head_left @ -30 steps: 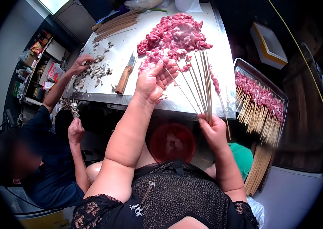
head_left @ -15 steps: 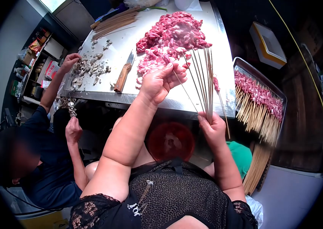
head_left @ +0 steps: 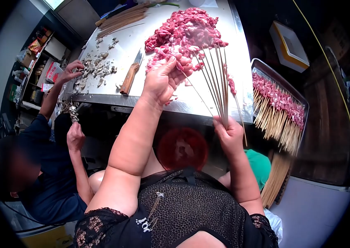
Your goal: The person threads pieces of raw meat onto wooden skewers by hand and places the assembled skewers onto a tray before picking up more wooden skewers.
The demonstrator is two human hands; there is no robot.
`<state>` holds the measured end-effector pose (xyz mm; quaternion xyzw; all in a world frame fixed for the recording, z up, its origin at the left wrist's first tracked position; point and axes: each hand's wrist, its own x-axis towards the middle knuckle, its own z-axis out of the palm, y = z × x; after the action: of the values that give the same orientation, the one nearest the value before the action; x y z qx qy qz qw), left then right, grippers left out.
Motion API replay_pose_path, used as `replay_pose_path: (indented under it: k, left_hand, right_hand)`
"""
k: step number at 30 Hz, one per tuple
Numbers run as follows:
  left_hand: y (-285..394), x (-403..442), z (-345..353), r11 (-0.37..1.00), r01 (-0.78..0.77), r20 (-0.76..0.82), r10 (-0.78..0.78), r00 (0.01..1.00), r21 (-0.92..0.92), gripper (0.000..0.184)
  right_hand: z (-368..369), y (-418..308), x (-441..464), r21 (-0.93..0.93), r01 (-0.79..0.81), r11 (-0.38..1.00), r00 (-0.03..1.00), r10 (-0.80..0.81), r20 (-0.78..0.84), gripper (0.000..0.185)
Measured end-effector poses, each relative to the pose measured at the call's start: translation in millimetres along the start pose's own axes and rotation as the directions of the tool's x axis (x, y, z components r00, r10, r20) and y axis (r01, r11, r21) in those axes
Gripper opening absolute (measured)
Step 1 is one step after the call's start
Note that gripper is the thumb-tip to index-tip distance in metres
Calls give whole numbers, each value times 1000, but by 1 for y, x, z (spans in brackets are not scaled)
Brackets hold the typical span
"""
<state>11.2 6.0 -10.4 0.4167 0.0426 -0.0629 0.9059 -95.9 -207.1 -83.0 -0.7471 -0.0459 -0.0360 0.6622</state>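
Note:
My left hand [head_left: 160,82] is over the near part of the raw meat pile [head_left: 189,31], palm turned up. Its thumb and fingers pinch a piece of meat [head_left: 179,65] at the tip of one slanting skewer. My right hand [head_left: 229,134], at the table's front edge, grips a fanned bundle of thin skewers [head_left: 221,91], tips pointing away from me. One skewer on the bundle's right side carries meat [head_left: 231,84] at its upper end. A wooden-handled knife [head_left: 130,78] lies left of the pile.
A tray of meat skewers [head_left: 276,99] stands at right, above bare sticks [head_left: 276,180]. A co-worker at left holds a loaded skewer [head_left: 73,112] and reaches to grey pieces [head_left: 100,68]. More skewers [head_left: 125,18] lie at the back. A red basin [head_left: 182,149] is below the table.
The view has shifted slightly. My left hand still pinches meat at the skewer's tip, its fingers a little more curled. My right hand keeps its grip on the bundle.

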Motion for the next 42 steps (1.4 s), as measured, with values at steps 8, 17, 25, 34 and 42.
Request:
replay_pose_path:
  k: [8, 17, 25, 34, 42]
  left_hand:
    - [-5, -1, 0, 1000, -20, 53, 20, 998, 5, 23]
    - [-9, -5, 3, 993, 21, 109, -34, 993, 113, 28]
    - [-11, -6, 9, 991, 0, 135, -18, 991, 133, 27]
    - [-9, -1, 7, 995, -92, 1, 92, 996, -46, 24]
    - [-14, -4, 14, 986, -33, 3, 34, 999, -160, 21]
  right_hand:
    - [-2, -2, 2, -127, 103, 987, 994, -108, -32, 11]
    - [-3, -9, -1, 218, -182, 959, 980, 158, 124, 13]
    - [-2, -10, 0, 252, -177, 951, 983, 158, 95, 14]
    - [1, -3, 1, 173, -143, 975, 989, 133, 67, 13]
    - [2, -1, 2, 29, 10, 1000, 1000, -9, 0, 12]
